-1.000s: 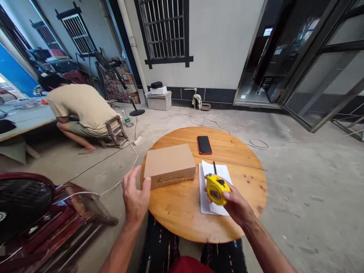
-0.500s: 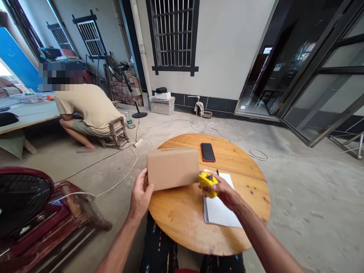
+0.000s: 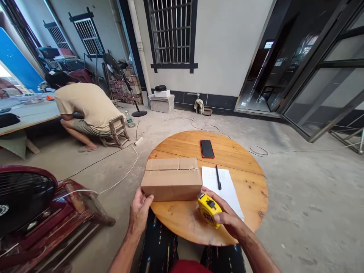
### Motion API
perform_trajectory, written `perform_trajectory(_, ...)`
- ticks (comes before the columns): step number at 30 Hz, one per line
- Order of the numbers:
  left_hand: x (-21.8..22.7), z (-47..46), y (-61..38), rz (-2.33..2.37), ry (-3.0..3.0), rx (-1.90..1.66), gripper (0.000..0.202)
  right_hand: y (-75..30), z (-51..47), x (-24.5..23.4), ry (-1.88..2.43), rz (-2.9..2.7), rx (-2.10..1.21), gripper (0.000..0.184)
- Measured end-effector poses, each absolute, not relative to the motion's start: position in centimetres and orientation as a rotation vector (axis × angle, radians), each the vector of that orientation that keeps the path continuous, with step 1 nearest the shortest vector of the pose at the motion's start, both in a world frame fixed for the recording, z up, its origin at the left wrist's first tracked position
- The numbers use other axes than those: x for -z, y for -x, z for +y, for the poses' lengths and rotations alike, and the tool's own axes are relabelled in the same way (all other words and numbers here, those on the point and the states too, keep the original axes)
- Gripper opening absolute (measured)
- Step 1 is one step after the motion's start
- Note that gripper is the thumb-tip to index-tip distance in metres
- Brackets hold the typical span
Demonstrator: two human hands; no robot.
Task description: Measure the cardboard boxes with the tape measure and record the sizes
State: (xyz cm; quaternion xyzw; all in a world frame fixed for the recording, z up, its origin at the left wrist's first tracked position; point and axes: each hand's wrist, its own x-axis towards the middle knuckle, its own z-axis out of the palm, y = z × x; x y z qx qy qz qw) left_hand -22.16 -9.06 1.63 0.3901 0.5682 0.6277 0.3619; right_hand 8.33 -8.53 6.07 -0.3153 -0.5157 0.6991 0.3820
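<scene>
A closed brown cardboard box (image 3: 171, 179) rests near the left side of the round wooden table (image 3: 247, 167), its taped top seam showing. My left hand (image 3: 140, 208) grips its lower left corner, thumb at the front and fingers partly hidden around the end. In my right hand (image 3: 227, 212) is a yellow tape measure (image 3: 209, 209), just in front of the box's right front corner; that hand's fingertips are close to the box's right end. White paper sheets (image 3: 220, 182) lie partly under my right hand, with a black pen (image 3: 218, 177) on top.
A phone with a red edge (image 3: 207, 148) lies farther back on the table. To the left stands a dark red fan (image 3: 25, 204) beside a wooden stool (image 3: 82, 201). A person (image 3: 85, 106) sits hunched on a small chair. Cables (image 3: 133, 163) cross the floor.
The box has come down from a tilted pose, nearer to me, and its top now shows. Both hands moved toward me, the right one with the tape measure, uncovering the pen.
</scene>
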Motion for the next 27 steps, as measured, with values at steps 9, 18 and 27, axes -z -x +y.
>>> perform_trajectory(9,-8.4,-15.8,19.4,1.85,-1.369,-1.787,0.034,-9.5,-12.5,-9.7,0.871,-1.513,-1.861,0.078)
perform_trajectory(18,-9.5,-16.9,14.7,1.257,-1.433,-0.909,0.02,-8.4,-14.5,-9.1,1.0,-2.071,-1.556,0.089)
perform_trajectory(27,-12.4,-16.3,18.7,0.99,-0.618,-1.188,0.039,-11.2,-12.5,-10.6,1.014,-2.13,-1.668,0.073)
